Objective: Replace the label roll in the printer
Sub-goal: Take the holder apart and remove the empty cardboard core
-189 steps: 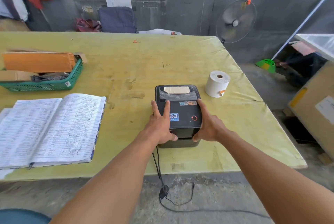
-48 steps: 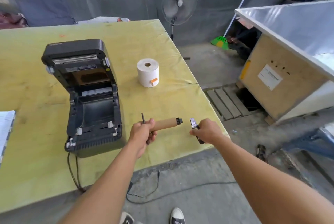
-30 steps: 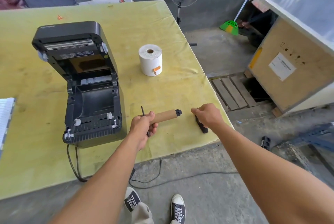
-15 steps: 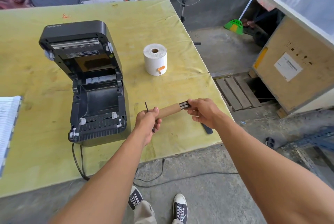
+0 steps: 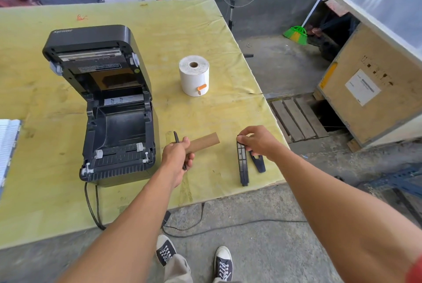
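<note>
- Printer (image 5: pixel 107 109) lid raised; "Xprinter" legible on lid edge. Roll bay empty.
- New label roll (image 5: pixel 194 75) upright on the table (image 5: pixel 205 31), right of printer, orange tab on its side, bare tabletop all round it.
- Left hand (image 5: pixel 177 155) closed around brown cardboard core (image 5: pixel 205 142) plus a thin black part.
- Right hand (image 5: pixel 258 142) near table's front-right corner, fingertips pinching top end of black spindle (image 5: pixel 242 164), which lies near the front edge; second black piece (image 5: pixel 258 161) beside it.

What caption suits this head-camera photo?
Printer open and empty; left hand holds the bare cardboard core, right hand the black spindle.
</note>
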Demonstrator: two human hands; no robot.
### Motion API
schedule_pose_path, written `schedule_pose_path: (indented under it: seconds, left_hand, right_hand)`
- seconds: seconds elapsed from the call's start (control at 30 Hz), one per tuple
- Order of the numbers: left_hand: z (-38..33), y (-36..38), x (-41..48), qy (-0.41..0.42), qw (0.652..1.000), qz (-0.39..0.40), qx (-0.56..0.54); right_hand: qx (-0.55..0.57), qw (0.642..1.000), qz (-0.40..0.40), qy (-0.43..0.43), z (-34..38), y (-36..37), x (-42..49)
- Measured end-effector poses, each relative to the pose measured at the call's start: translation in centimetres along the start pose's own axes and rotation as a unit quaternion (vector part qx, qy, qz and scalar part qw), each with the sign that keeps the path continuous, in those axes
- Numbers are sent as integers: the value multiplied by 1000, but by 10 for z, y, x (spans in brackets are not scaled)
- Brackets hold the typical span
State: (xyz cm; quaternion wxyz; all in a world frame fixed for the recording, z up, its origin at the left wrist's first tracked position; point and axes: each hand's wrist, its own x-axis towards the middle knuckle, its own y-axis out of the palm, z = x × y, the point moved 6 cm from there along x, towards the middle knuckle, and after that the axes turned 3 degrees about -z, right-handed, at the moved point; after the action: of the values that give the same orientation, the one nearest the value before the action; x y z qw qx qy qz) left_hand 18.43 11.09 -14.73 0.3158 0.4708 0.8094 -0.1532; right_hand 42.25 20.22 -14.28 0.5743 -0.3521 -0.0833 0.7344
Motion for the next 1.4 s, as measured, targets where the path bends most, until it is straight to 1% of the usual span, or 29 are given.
schedule_pose_path:
  seconds: [0.13,0.27,0.37,0.47,0.53,0.63,0.7,0.77,0.83,0.9,0.97,1.07,1.13,1.23,1.3,1.4]
  left_hand:
    - [-4,-4,3,4,1000,-10,-2]
    - [-5,-10,5,3,1000,-16,-5]
    - [-5,-13,7,3,1000,-26,-6]
    - [-5,-13,8,4,999,-32,-9]
    - [-5,-11,7,5,999,-35,-11]
    - [-7,-5,3,5,999,-41,-23]
    - [-9,2,0,9,999,-40,-26]
    - [-13,11,-6,16,999,-31,-23]
    - [-15,21,-12,21,999,-22,-19]
    - [-16,28,-18,24,999,-14,-18]
    - [-19,34,-23,25,999,-2,-23]
    - [-27,38,-29,29,999,14,-29]
    - [-37,37,-31,37,999,25,-27]
    - [-53,28,-32,42,998,37,-24]
    - [-65,17,-32,40,998,43,-29]
    - [-72,3,-33,28,997,58,-46]
  right_hand:
    - [-27,999,29,5,-1,12,11]
    - [-17,999,35,11,2,17,23]
    - [-28,999,19,6,3,17,28]
    - [-41,999,-20,-5,5,9,28]
    - [-16,1000,-21,-11,9,5,27]
    - [81,996,36,2,20,5,19]
    - [119,989,82,15,30,9,10]
    - [142,981,131,16,40,17,0]
    - [141,975,170,3,48,25,-8]
    - [140,974,178,-11,53,28,-14]
    - [148,975,162,-20,59,25,-17]
    - [179,976,125,-7,62,15,-17]
    - [226,972,69,9,67,5,-13]
    - [305,952,-24,21,80,-15,-8]
    - [284,957,-45,29,87,-20,-10]
    - [150,988,-10,35,90,-7,-15]
